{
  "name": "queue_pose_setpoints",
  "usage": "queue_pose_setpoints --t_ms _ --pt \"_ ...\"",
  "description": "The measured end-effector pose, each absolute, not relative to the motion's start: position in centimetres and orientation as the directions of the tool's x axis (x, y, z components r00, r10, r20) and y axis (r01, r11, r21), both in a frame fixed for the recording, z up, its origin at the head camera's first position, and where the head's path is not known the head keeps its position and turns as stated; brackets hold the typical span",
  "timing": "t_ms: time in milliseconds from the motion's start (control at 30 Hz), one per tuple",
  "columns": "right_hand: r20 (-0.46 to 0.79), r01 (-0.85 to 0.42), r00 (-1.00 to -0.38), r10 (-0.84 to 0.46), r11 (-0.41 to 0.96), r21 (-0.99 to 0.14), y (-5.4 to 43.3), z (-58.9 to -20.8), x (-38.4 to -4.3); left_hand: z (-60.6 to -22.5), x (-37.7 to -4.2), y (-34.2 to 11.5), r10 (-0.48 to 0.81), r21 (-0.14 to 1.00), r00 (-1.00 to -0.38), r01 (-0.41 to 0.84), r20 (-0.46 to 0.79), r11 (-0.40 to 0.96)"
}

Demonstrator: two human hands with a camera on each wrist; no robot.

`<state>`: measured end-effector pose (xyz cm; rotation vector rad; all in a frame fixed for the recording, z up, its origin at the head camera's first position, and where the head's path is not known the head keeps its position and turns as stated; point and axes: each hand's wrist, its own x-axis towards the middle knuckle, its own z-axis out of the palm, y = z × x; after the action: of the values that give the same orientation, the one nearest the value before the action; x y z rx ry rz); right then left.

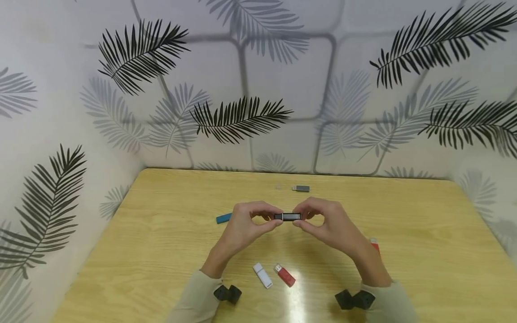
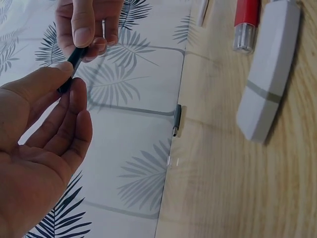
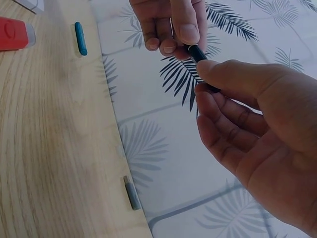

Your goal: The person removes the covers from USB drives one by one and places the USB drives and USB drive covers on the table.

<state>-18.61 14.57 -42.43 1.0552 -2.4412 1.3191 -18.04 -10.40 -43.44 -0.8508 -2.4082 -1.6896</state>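
Note:
Above the middle of the table, both hands hold a small black USB flash drive (image 1: 291,216) lying crosswise between them. My left hand (image 1: 241,226) pinches its left end between thumb and fingertips. At the other end, my right hand (image 1: 331,224) pinches it the same way. A light band crosses the drive near the left fingertips. In the left wrist view the drive (image 2: 75,62) looks slim and dark, its ends covered by the fingers. The right wrist view shows the drive (image 3: 198,54) bridging the two thumbs.
On the wooden table (image 1: 161,260) lie a white USB drive (image 1: 263,275), a red one (image 1: 285,275), a grey one (image 1: 301,189) and a small clear piece (image 1: 278,186). A blue stick (image 1: 224,218) sits beside the left hand; another red drive (image 1: 375,246) is partly behind the right forearm.

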Motion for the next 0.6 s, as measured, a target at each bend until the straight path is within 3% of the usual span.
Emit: queue_pose_setpoints --t_ms 600 --pt "0.484 -0.682 -0.702 -0.522 0.297 -0.669 14.91 -41.42 -18.32 -42.91 -18.13 -10.55 0.421 0.865 -0.826 0.476 0.375 0.162"
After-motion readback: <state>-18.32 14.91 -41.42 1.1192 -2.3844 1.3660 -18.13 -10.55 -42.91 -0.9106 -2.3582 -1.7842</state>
